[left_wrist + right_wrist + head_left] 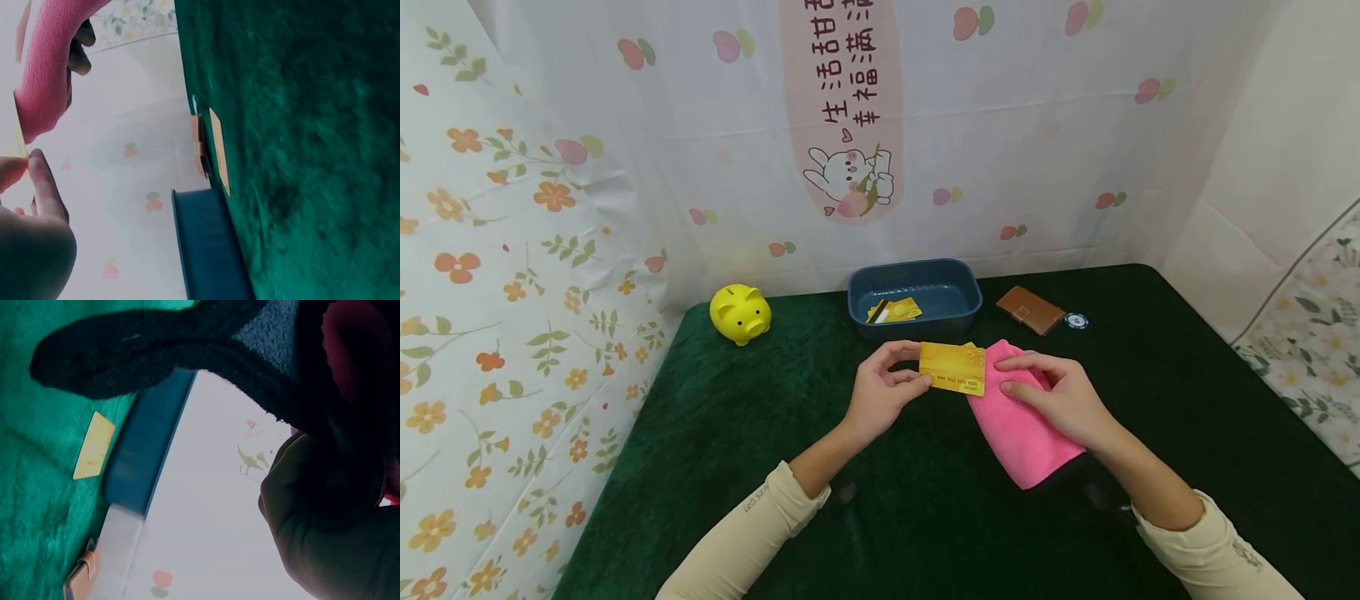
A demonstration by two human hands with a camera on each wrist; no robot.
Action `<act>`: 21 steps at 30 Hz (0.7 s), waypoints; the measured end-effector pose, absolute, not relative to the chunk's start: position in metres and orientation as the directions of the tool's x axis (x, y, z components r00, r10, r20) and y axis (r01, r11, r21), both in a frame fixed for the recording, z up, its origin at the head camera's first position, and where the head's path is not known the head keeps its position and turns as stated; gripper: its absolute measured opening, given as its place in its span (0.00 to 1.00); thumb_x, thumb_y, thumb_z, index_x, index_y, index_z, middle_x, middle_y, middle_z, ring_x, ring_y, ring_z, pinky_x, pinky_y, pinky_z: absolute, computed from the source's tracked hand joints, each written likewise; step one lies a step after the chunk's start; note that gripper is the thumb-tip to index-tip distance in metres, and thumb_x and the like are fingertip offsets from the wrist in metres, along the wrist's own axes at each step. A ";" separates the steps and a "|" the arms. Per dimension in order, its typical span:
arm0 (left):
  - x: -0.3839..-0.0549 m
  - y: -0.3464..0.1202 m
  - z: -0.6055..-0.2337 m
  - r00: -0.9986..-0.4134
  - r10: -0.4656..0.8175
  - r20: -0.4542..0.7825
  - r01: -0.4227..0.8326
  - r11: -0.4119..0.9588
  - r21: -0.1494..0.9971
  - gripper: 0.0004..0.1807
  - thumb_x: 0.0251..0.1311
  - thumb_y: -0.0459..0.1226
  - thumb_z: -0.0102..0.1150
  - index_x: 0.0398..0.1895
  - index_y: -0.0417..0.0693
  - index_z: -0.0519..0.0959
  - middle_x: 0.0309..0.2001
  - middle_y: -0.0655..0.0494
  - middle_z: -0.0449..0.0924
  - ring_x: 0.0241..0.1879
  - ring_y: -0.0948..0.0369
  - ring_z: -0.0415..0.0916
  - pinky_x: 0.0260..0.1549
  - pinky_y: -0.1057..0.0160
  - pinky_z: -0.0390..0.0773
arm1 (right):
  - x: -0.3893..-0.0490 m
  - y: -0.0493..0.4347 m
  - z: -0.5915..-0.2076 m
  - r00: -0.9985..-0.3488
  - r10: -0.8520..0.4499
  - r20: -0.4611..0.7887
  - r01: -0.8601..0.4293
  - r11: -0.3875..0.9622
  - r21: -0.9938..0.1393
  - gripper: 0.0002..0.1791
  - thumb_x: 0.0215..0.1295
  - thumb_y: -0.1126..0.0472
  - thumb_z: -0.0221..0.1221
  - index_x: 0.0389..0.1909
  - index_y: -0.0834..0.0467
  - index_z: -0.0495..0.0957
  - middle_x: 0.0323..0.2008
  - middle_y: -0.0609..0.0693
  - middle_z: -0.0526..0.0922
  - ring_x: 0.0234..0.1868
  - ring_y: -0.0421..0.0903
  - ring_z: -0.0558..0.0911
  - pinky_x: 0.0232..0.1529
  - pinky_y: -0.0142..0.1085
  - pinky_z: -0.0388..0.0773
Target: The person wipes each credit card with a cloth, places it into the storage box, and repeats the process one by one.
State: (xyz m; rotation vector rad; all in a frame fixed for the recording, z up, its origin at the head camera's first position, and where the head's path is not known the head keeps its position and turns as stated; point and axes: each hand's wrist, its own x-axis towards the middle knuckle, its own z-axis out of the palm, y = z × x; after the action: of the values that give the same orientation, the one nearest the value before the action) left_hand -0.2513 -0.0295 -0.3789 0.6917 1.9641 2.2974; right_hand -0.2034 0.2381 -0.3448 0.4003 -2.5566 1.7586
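My left hand (880, 392) pinches a gold bank card (951, 368) by its left end between thumb and fingers. The card's raised numbers face the head camera. My right hand (1063, 400) grips a pink cloth (1018, 437), dark on its other side, and the cloth meets the card's right edge. Whether it wraps behind the card is hidden. On the table beyond, a second gold card (94, 445) lies flat before the blue basin (917, 325); the head view shows only its tip. Several gold cards (895, 310) lie inside the basin, one with a black stripe visible.
A yellow piggy bank (741, 314) stands at the back left of the green-covered table (730, 433). Right of the basin lie a brown wallet (1030, 309) and a blue-and-white poker chip (1077, 321). Printed curtains (715, 150) hang behind the table.
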 end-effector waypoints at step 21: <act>-0.234 -0.006 -0.367 -0.887 0.316 0.338 0.401 0.161 0.902 0.22 0.61 0.39 0.68 0.58 0.45 0.79 0.62 0.53 0.69 0.57 0.56 0.71 0.51 0.54 0.80 | -0.204 0.228 -0.347 -0.962 -0.233 0.140 -0.209 0.305 -0.929 0.15 0.70 0.61 0.61 0.54 0.61 0.79 0.51 0.63 0.78 0.29 0.49 0.83 0.29 0.38 0.84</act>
State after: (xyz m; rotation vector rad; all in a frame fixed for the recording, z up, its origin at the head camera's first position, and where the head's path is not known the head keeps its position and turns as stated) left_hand -0.2341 -0.0064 -0.3674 0.7568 2.4461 1.9389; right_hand -0.2036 0.2279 -0.3471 0.4324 -2.5547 1.8134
